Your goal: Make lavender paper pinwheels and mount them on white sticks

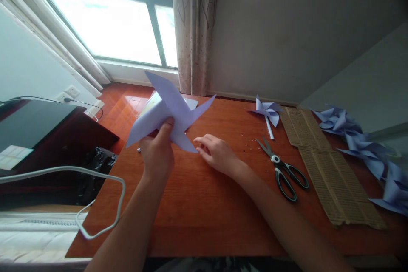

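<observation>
A pale violet paper pinwheel [174, 108] is raised above the table, its pointed blades spread. My left hand [158, 146] is closed on it, the thumb pressed on the front of the paper and the other fingers hidden behind. Just right of the lowest blade tip is my right hand [215, 153], low over the tabletop, its fingers loosely bent and a gap between thumb and forefinger. Nothing shows in it. Open-bladed scissors [276, 161] with black and grey handles lie to the right of it.
Behind the scissors lies a smaller pinwheel [267, 108] on a white stick [269, 128]. Corrugated cardboard [331, 174] stretches along the right, with several more paper pinwheels [366, 148] beyond it. A white cable [123, 195] loops over the table's [197, 216] left edge. Small white scraps dot the wood.
</observation>
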`<state>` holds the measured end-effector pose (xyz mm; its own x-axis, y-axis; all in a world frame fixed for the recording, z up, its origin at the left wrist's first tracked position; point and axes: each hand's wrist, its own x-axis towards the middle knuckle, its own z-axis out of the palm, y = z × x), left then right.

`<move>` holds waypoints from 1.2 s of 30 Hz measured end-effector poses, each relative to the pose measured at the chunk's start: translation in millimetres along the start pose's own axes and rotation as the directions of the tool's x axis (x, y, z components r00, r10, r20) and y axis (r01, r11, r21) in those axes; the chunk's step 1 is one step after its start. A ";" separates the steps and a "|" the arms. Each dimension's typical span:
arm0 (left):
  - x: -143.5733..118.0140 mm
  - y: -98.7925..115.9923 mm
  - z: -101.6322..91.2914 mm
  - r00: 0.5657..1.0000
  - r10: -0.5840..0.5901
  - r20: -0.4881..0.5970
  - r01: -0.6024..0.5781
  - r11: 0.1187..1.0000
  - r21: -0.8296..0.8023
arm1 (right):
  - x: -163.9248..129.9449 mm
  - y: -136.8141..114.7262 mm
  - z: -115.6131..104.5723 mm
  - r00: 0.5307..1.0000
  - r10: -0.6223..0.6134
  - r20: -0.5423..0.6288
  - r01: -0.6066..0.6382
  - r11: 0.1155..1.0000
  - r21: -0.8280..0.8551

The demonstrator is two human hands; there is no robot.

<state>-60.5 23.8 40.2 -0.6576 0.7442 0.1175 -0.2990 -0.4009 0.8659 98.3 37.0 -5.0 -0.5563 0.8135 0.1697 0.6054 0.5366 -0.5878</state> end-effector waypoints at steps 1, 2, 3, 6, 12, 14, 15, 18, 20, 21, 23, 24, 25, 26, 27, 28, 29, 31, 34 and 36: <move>1.8 1.9 0.2 1.000 0.007 -0.021 -0.007 1.000 -0.020 | 11.2 -4.0 7.7 0.998 -0.001 0.057 0.003 0.999 -0.048; 2.4 2.9 0.4 0.999 0.008 -0.034 -0.009 1.000 -0.028 | 21.4 -8.8 14.9 0.996 0.011 0.085 -0.004 0.996 -0.084; 2.1 3.1 0.6 0.999 0.007 -0.038 -0.008 1.000 -0.026 | 30.4 -14.0 21.3 0.995 0.016 0.101 -0.004 0.994 -0.112; -1.6 0.2 0.4 1.000 0.003 -0.013 -0.003 1.000 0.013 | 46.7 -27.2 34.9 0.995 0.029 0.096 -0.014 0.988 -0.153; -8.4 -3.5 1.4 0.998 -0.038 0.052 0.035 0.998 0.062 | 18.6 -20.6 18.8 0.998 0.015 0.066 -0.001 0.977 -0.214; -10.3 -3.1 2.7 0.997 -0.048 0.056 0.045 0.997 0.066 | -2.4 -5.5 -1.9 0.996 0.024 0.086 -0.010 0.986 -0.164; -11.4 -3.3 3.2 0.997 -0.054 0.058 0.050 0.997 0.062 | -12.9 4.1 -13.7 0.996 0.062 0.064 -0.056 0.994 -0.091; -15.5 -7.9 3.7 0.995 -0.072 0.068 0.067 0.995 0.072 | -39.9 33.1 -46.2 0.963 0.261 -0.072 -0.243 0.949 0.199; -19.2 -14.1 2.9 0.994 -0.089 0.069 0.080 0.989 0.122 | -52.3 45.3 -59.7 0.894 0.427 -0.138 -0.314 0.814 0.489; -21.2 -17.6 2.3 0.993 -0.100 0.068 0.089 0.984 0.156 | -56.8 47.7 -63.2 0.866 0.482 -0.133 -0.313 0.730 0.608; -25.4 -24.5 1.0 0.991 -0.115 0.074 0.096 0.971 0.219 | -62.5 45.5 -64.6 0.858 0.510 -0.065 -0.286 0.578 0.764; -27.3 -27.4 0.4 0.989 -0.121 0.087 0.096 0.964 0.247 | -64.1 42.0 -63.1 0.875 0.484 -0.026 -0.264 0.519 0.813; -28.8 -29.8 -0.2 0.987 -0.123 0.101 0.091 0.958 0.271 | -65.0 37.9 -60.7 0.896 0.444 0.005 -0.240 0.475 0.847; -29.9 -31.6 -0.8 0.986 -0.120 0.114 0.083 0.954 0.289 | -65.4 33.9 -57.8 0.916 0.400 0.025 -0.216 0.440 0.872; -30.4 -33.0 -1.2 0.986 -0.112 0.125 0.070 0.951 0.302 | -65.7 30.4 -54.7 0.932 0.360 0.033 -0.191 0.412 0.891; -30.5 -34.0 -1.7 0.986 -0.102 0.133 0.056 0.949 0.312 | -65.8 27.8 -51.7 0.943 0.330 0.035 -0.170 0.392 0.904; -30.2 -34.6 -2.0 0.986 -0.093 0.137 0.045 0.947 0.318 | -66.1 26.2 -49.1 0.950 0.309 0.033 -0.155 0.378 0.913; -29.3 -35.3 -2.5 0.988 -0.080 0.136 0.032 0.944 0.329 | -66.8 24.9 -45.5 0.954 0.298 0.029 -0.144 0.371 0.917; -29.5 -34.9 -1.8 0.988 -0.078 0.137 0.027 0.938 0.346 | -67.6 23.7 -44.0 0.950 0.311 0.038 -0.168 0.402 0.900; -31.4 -33.7 -0.4 0.985 -0.090 0.144 0.032 0.932 0.362 | -67.6 21.4 -44.8 0.947 0.319 0.040 -0.186 0.440 0.878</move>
<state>-30.1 13.8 7.2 -0.5216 0.8463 0.1080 -0.0498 -0.1566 0.9864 174.4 3.6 6.4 -0.3564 0.9325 -0.0588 -0.1301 -0.1118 -0.9852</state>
